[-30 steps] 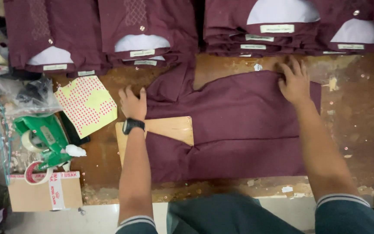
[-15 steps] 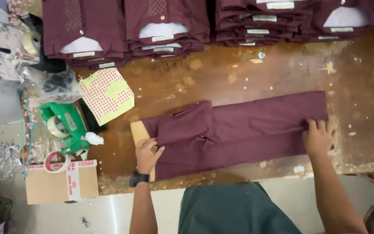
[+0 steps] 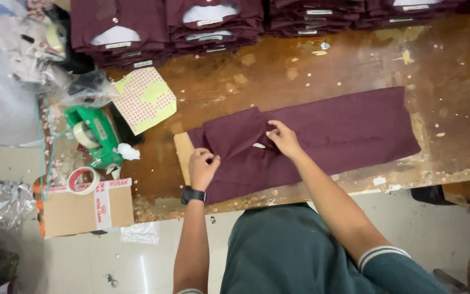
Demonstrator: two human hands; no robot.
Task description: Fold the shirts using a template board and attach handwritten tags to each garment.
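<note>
Fingers (image 3: 272, 132) of both hands seemingly pinch the maroon shirt's (image 3: 344, 128) folded collar end.

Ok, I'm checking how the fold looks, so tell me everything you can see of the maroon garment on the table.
The maroon garment is plain woven-looking cloth, folded into a long band lying flat across the worn wooden table. Its left end is bunched into a raised flap over a pale board. The right hand pinches the cloth at the flap; the left hand rests on its left end.
</note>
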